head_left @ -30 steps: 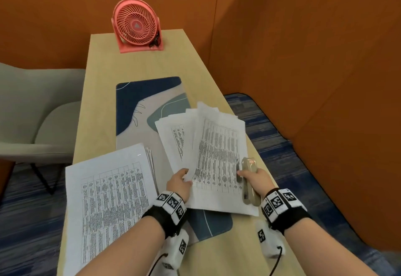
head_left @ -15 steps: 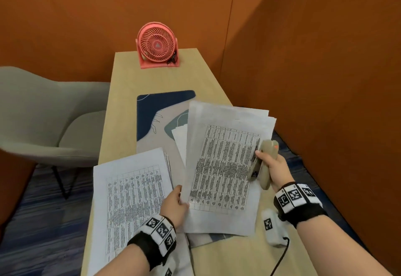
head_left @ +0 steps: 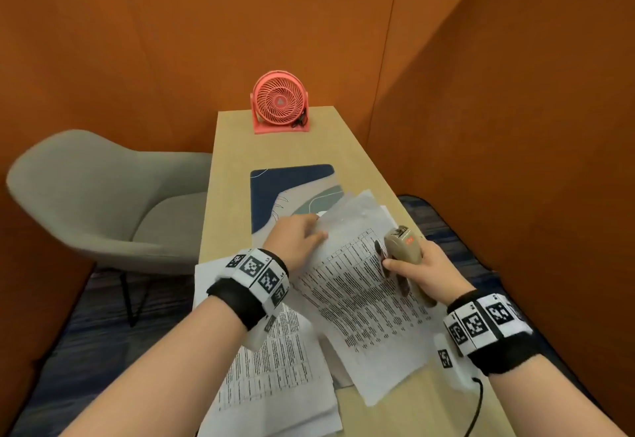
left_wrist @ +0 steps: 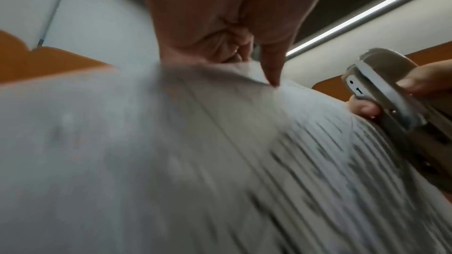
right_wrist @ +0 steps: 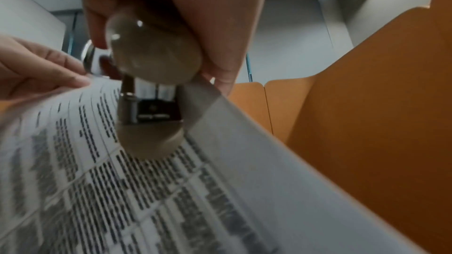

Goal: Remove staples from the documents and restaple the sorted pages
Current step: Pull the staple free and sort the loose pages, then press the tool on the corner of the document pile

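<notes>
I take the step in hand to be restapling, and I'd do it well by squaring the sheets first: the lifted sheaf of white printed pages [head_left: 357,285] is fanned at its far end, so I would tap its edges flush before squeezing, or the staple will miss the lower sheets. My left hand [head_left: 295,237] pinches the sheaf's top corner at about 11 o'clock of the stack, thumb on top in the wrist view, and I'd keep that pinch firm so the paper stays taut. My right hand [head_left: 421,270] is curled round the beige, rounded plastic stapler [head_left: 402,247], which sits at the sheaf's edge at 3 o'clock; the right wrist view shows the paper's edge passing into its mouth, though I cannot tell how deep. I'd slide the stapler towards the pinched corner and press straight, not skewed. A second pile of white printed pages [head_left: 271,368] lies flat at 7 o'clock. All this rests on a long, pale wooden desk [head_left: 237,148] carrying a navy and cream patterned desk mat [head_left: 275,189], with a coral-pink round desk fan [head_left: 280,103] at 12 o'clock. A grey upholstered shell chair [head_left: 103,196] stands at 9 o'clock, and orange felt partition walls [head_left: 498,127] close the booth over blue carpet [head_left: 68,333]
</notes>
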